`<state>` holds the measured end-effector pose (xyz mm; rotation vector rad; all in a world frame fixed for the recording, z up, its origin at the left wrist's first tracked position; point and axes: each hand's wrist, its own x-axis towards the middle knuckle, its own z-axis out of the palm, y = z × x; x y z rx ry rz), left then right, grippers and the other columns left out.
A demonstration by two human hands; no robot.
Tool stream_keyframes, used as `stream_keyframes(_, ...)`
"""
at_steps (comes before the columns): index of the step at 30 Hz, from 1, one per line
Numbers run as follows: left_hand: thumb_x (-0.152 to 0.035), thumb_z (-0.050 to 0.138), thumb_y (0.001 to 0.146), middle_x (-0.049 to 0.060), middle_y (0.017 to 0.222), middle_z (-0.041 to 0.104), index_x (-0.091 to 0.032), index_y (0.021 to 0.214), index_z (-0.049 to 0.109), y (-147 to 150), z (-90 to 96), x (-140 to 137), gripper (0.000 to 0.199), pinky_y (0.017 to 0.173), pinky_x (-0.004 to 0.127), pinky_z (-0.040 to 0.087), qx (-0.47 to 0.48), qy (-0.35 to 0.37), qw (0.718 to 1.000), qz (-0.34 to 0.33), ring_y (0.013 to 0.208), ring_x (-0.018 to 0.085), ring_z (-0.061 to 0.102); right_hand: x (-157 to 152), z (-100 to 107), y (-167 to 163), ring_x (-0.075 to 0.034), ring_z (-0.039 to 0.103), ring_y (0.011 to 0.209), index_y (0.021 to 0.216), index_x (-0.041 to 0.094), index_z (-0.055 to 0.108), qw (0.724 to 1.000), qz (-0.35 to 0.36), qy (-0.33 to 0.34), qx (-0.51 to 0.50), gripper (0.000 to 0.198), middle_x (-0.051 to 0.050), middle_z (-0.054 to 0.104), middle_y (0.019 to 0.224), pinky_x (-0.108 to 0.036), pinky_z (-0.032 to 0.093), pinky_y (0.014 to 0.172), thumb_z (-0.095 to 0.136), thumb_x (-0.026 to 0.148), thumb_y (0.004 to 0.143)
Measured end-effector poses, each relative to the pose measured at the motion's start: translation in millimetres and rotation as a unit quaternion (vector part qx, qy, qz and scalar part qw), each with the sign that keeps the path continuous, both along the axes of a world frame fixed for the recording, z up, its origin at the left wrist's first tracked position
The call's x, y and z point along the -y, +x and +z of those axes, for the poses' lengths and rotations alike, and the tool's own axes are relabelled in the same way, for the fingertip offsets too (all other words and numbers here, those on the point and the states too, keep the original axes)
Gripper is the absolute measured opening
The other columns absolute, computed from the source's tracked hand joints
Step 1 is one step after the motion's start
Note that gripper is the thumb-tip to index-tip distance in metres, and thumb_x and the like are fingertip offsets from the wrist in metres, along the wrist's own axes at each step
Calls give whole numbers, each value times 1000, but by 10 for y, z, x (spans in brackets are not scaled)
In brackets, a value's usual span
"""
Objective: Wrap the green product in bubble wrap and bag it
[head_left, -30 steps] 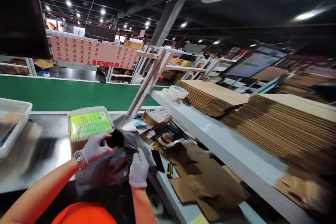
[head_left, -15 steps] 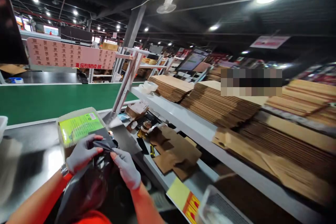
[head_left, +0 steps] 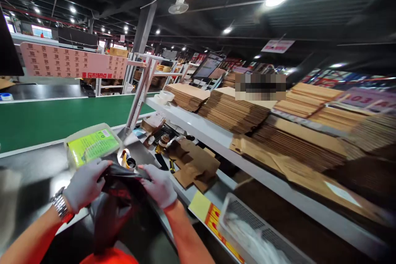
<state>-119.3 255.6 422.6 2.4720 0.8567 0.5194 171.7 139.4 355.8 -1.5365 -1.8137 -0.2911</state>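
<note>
Both gloved hands grip a black bag [head_left: 119, 181] at its upper edge, one at each end. Left hand [head_left: 84, 182] pinches the bag's left end, fingers curled over the film; a metal watch [head_left: 59, 206] sits on that wrist. Right hand [head_left: 158, 185] clamps the bag's right end, thumb on top. The hands are apart, with the bag's mouth stretched between them, and the rest of the bag hangs down from them toward the person's orange shirt [head_left: 108, 257], over the near edge of the steel bench [head_left: 34, 173].

Just beyond the left hand, on the bench, lies a pale box with a green label [head_left: 92, 145], tilted, its near corner close to the bag's edge. Right behind the bag's mouth, between the two hands, shows a small yellow and black thing [head_left: 126, 160]; what it is cannot be told, nor whether it touches the bag.

Past the box runs a green belt [head_left: 55, 117] along the bench's far edge. To the right of the right hand, on a lower white shelf [head_left: 216, 192], lie loose cardboard flats [head_left: 193, 165], and a yellow-handled tool [head_left: 170, 166] lies beside them. Above, along an upper shelf [head_left: 198, 126], stand stacks of flat cartons [head_left: 232, 111]. A white basket [head_left: 256, 231] sits at the lower right.
</note>
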Motion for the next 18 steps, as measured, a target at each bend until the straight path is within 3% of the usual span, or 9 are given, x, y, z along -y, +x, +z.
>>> stream_keyframes(3, -6, 58, 96, 12, 126, 82, -25, 140, 82, -104, 3, 93, 53, 104, 44, 66, -73, 58, 995, 35, 117, 31, 80, 39, -6, 22, -21, 84, 92, 120, 23, 85, 998, -10, -59, 13, 24, -6, 89, 104, -29, 61, 78, 80, 37, 102)
stream_keyframes(8, -38, 86, 87, 27, 162, 61, -14, 166, 59, -109, -173, 254, 88, 119, 62, 62, 34, 197, 979, 33, 152, 48, 60, 88, 165, -325, -14, 74, 78, 106, 27, 88, 993, 18, -101, 54, 18, -2, 82, 89, -26, 48, 70, 71, 31, 108)
stream_keyframes(11, -34, 86, 90, 24, 161, 63, -16, 150, 72, -55, -84, 288, 65, 127, 66, 55, 39, 214, 976, 24, 156, 48, 55, 69, 314, -547, -14, 71, 76, 100, 26, 85, 984, 55, -95, 139, 10, -1, 81, 88, -30, 41, 65, 79, 34, 101)
stream_keyframes(14, -20, 79, 95, 16, 134, 78, -20, 114, 84, -38, 127, 246, 19, 117, 56, 61, -48, 165, 985, -28, 135, 39, 70, 28, 411, -634, -15, 68, 72, 99, 27, 85, 976, 67, -99, 183, 7, -1, 81, 86, -34, 35, 62, 82, 33, 96)
stream_keyframes(16, -15, 69, 100, 12, 116, 81, -20, 101, 83, -65, 238, 195, 15, 104, 48, 64, -116, 126, 985, -32, 117, 34, 77, 7, 452, -638, -16, 72, 77, 106, 29, 86, 975, 68, -136, 165, 11, 0, 82, 90, -33, 38, 66, 80, 37, 100)
stream_keyframes(18, -14, 64, 104, 12, 110, 81, -19, 102, 81, -106, 285, 162, 19, 94, 45, 64, -159, 108, 981, -7, 109, 33, 80, -12, 485, -635, -19, 77, 88, 116, 31, 86, 969, 47, -199, 142, 18, -2, 85, 100, -32, 44, 72, 79, 40, 103)
